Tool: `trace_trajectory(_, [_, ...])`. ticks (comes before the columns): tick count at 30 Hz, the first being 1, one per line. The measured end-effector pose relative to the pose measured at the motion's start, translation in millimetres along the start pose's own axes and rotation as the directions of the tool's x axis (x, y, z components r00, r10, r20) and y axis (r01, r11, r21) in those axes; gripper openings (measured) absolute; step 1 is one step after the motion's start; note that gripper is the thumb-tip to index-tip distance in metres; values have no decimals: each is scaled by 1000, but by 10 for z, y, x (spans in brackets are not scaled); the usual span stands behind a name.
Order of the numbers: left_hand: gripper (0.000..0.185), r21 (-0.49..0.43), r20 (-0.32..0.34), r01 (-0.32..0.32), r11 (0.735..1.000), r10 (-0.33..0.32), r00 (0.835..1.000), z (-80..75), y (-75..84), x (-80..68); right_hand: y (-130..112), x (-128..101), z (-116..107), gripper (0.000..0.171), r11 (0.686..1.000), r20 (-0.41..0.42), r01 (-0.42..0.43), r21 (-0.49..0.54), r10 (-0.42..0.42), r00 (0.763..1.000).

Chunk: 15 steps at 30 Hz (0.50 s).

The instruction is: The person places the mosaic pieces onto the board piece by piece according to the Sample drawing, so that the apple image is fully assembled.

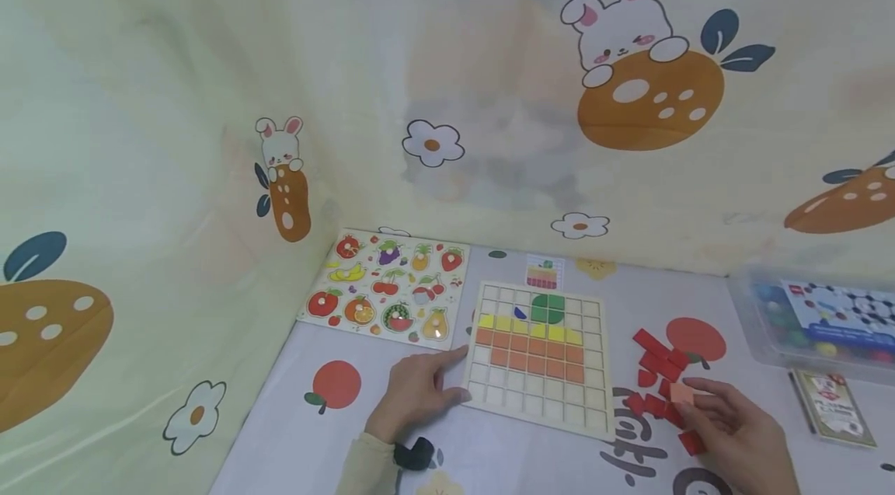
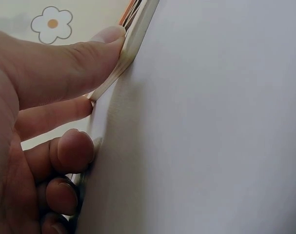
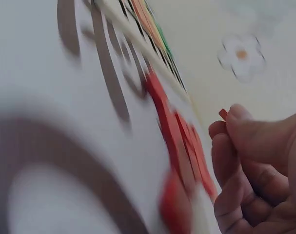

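Observation:
A wooden grid board (image 1: 534, 406) lies on the table, filled in part with yellow, orange and green tiles and a small blue piece. My left hand (image 1: 417, 392) is at its left side, thumb and index finger extended against the edge. In the left wrist view, the thumb (image 2: 72, 68) touches the board's rim (image 2: 138, 41). Between thumb and fingertips, my right hand (image 1: 734, 433) pinches a small orange square tile (image 1: 681, 394). Under and beside it lies a loose group of red tiles (image 1: 656, 359). The right wrist view shows the pinched tile (image 3: 223, 114) edge-on.
Behind the board lies a small picture card (image 1: 544, 272). A fruit puzzle board (image 1: 384, 289) is at the back left. On the right are a clear plastic box (image 1: 758, 355) with coloured contents and a small boxed pack (image 1: 834, 408). Printed cloth walls (image 1: 489, 91) stand behind and left.

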<state>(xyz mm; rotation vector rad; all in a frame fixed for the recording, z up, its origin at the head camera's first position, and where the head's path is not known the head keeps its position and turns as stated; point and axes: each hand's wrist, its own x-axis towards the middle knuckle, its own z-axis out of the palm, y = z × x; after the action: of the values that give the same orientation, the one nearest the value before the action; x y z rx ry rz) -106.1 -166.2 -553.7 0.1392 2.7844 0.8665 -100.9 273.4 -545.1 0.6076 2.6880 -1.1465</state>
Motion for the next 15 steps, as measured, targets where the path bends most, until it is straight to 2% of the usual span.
trace_trajectory(3, [67,6,2,-1,1000,1,1000,0,-4,6,-202,-30,212,60,995,43,99,-14,-98,994])
trace_trajectory(5, [67,7,0,-2,1000,2,1000,2,-6,4,-344,-65,337,56,985,73,175,-6,-174,982])
trace_trajectory(10, [67,14,-8,-6,1000,6,1000,3,-10,-2,-710,-150,623,48,926,126,377,4,-375,918])
trace_trajectory(15, [68,16,-6,-12,1000,12,1000,4,-12,-2,-1019,-204,901,45,875,131,482,54,-485,865])
